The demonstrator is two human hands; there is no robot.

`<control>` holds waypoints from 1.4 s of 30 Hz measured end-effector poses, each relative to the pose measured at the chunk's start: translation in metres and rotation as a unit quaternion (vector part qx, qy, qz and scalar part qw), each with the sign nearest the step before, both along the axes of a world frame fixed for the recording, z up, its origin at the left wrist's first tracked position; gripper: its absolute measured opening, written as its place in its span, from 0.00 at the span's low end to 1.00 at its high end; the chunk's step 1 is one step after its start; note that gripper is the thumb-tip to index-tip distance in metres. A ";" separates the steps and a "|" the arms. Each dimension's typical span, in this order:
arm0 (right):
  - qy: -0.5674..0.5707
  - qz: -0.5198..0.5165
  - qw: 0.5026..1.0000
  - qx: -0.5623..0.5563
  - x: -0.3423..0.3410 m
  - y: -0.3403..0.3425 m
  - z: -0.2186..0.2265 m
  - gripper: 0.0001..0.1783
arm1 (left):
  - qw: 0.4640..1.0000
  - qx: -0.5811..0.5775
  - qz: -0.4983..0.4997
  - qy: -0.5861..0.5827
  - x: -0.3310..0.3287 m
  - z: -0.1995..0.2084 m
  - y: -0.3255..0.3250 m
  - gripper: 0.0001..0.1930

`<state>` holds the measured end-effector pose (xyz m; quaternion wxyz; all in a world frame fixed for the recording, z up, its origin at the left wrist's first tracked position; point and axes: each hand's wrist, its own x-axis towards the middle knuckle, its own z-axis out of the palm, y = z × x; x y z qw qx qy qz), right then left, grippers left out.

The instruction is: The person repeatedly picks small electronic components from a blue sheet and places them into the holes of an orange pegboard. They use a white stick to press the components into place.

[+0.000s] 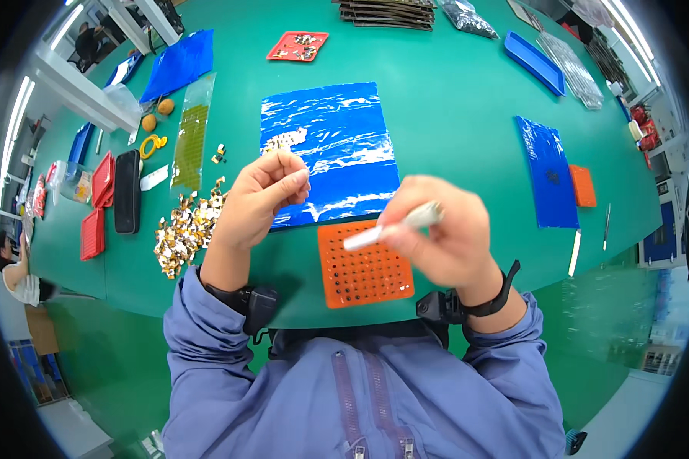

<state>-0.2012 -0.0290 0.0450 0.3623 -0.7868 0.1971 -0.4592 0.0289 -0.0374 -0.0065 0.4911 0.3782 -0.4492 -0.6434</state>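
**White-tipped tool up over orange block, left hand off it**

Clock centred on the block, 12 away from me. Orange block (369, 268) sits right in front of my chest. My right hand (452, 229), 2 o'clock, grasps the white-tipped tool (362, 239); tip overlaps the block's 11 o'clock part, contact can't tell. My left hand (262, 191), 10 o'clock: fingers curled; can't tell if they pinch anything. Loose pieces (185, 233) at 9, blue sheet (344, 145) near 12.

I'd steady the block left-handed, touch lightly, go row by row, keep knuckles off the dots.
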 end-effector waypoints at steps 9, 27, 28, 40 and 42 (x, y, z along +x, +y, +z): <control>0.063 0.038 0.991 -0.115 0.032 0.014 -0.011 0.10 | 1.000 0.015 0.001 -0.017 -0.002 -0.002 0.002 0.03; 0.061 0.064 0.989 -0.120 0.034 0.013 -0.002 0.13 | 1.000 -0.010 -0.019 -0.009 -0.002 -0.007 0.003 0.05; 0.072 0.065 0.990 -0.104 0.030 0.013 0.001 0.12 | 1.000 -0.008 -0.016 -0.007 -0.002 -0.007 0.004 0.05; -0.156 0.029 0.943 0.294 -0.006 -0.018 -0.018 0.06 | 0.957 -0.077 -0.104 0.259 -0.008 -0.002 0.019 0.05; -0.149 0.043 0.939 0.306 -0.003 -0.017 -0.019 0.07 | 0.952 -0.083 -0.130 0.263 -0.008 -0.004 0.019 0.06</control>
